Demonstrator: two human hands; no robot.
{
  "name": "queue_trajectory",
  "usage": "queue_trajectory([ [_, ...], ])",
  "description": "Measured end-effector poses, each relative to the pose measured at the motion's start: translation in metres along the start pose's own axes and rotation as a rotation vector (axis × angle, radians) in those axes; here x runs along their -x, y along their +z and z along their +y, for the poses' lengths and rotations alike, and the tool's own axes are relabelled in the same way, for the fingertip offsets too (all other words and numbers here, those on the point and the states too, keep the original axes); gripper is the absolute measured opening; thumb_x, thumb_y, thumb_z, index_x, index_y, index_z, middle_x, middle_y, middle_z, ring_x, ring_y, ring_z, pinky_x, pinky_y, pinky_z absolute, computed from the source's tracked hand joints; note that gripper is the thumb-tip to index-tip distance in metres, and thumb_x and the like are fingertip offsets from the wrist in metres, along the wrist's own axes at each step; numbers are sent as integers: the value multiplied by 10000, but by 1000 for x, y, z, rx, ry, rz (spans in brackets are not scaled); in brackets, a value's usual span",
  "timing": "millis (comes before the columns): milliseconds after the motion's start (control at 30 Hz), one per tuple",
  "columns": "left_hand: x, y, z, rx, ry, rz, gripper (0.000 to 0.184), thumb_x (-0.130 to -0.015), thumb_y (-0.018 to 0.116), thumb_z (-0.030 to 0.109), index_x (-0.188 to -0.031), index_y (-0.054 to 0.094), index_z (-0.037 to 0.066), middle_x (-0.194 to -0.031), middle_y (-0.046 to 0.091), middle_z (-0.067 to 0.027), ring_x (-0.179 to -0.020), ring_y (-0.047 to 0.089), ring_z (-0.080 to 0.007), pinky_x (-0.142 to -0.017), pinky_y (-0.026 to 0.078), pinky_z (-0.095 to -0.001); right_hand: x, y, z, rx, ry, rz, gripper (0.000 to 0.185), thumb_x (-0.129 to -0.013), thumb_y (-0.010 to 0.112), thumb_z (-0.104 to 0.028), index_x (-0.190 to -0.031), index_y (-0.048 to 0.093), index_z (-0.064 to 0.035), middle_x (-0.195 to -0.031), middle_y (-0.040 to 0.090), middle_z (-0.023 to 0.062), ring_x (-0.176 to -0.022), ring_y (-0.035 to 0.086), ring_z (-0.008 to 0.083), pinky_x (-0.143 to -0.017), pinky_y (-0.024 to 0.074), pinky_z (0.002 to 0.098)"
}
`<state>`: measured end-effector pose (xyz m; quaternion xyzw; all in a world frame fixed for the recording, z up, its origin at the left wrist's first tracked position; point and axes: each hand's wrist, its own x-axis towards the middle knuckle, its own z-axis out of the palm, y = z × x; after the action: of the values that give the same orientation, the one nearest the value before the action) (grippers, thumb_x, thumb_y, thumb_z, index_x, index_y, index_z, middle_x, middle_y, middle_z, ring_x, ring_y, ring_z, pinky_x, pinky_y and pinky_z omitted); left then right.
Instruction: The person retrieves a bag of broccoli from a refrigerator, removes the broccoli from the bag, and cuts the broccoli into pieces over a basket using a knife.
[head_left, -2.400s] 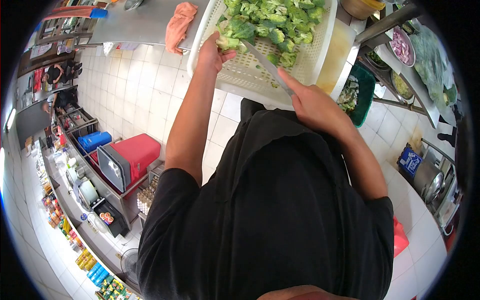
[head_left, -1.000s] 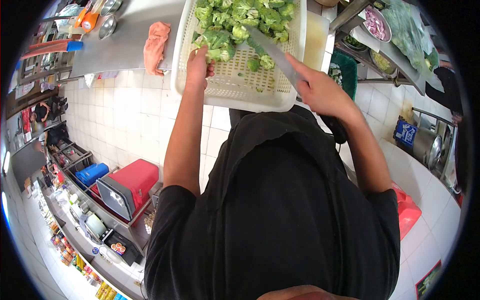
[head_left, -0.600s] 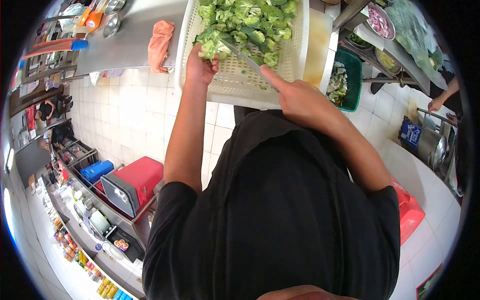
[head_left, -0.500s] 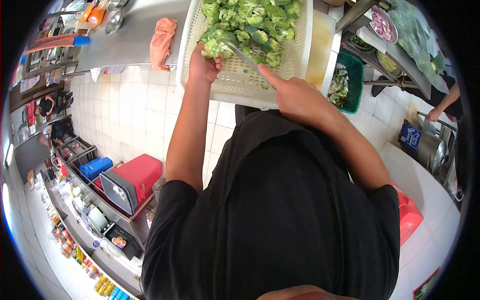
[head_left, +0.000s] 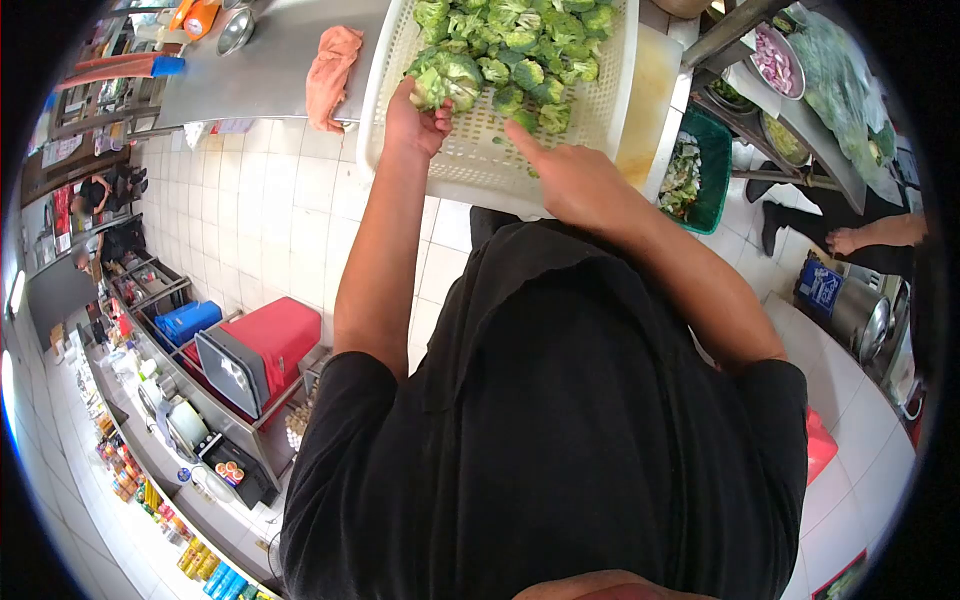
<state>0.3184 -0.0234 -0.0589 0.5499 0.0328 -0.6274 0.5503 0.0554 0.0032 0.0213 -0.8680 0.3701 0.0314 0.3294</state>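
Note:
A white perforated basket holds many cut broccoli florets in its upper part. Over its left side my left hand grips a larger broccoli head, fingers wrapped round the stem side. My right hand is over the basket's lower right, index finger stretched toward a few loose florets. Its other fingers are curled; the knife seen in that hand earlier barely shows or is hidden now. Right of the basket lies a stained cutting board.
A pink cloth lies on the steel counter at left. A green bin with scraps stands at right, below a bowl of chopped onion. Another person's hand shows at far right. A red-lidded bin stands lower left.
The knife blade, earlier against the broccoli head, no longer shows clearly. The head has turned in my left hand. At right, the other person has come further into view.

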Motion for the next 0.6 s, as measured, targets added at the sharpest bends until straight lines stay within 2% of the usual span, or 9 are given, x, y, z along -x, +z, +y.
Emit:
queue_trajectory([
  [133,1,1,2,-19,28,-20,399,-1016,428,459,-1154,546,103,-802,575,-132,-579,437,-166,-485,349,-257,-2,-6,-1,-23,28,-16,787,-861,486,-26,-1591,217,-144,-874,663,265,-814,651,439,-761,498,529],
  [267,1,-1,3,-73,-15,-55,389,-1036,420,416,-1201,518,78,-807,590,-163,-578,456,-168,-483,350,-253,5,-10,25,-234,65,20,725,-899,450,-45,-1584,251,-176,-897,657,285,-804,647,436,-755,498,517],
  [333,5,-2,4,-110,18,-42,389,-1032,431,419,-1200,519,79,-803,595,-151,-577,457,-161,-486,351,-255,19,-13,42,-260,79,115,699,-916,436,-59,-1580,262,-192,-886,653,292,-777,645,432,-748,499,510],
  [433,6,-8,6,-237,41,-56,359,-1012,475,422,-1141,551,96,-772,600,-110,-588,481,-144,-487,366,-258,45,-38,46,-237,132,123,703,-918,446,-67,-1578,270,-235,-809,640,290,-727,633,434,-729,499,514],
  [600,10,-6,5,-475,75,-112,335,-988,536,400,-1084,572,81,-777,614,-59,-601,502,-112,-509,408,-254,59,-42,30,-84,101,15,732,-914,466,-88,-1579,245,-299,-720,619,265,-680,613,452,-694,495,545],
])
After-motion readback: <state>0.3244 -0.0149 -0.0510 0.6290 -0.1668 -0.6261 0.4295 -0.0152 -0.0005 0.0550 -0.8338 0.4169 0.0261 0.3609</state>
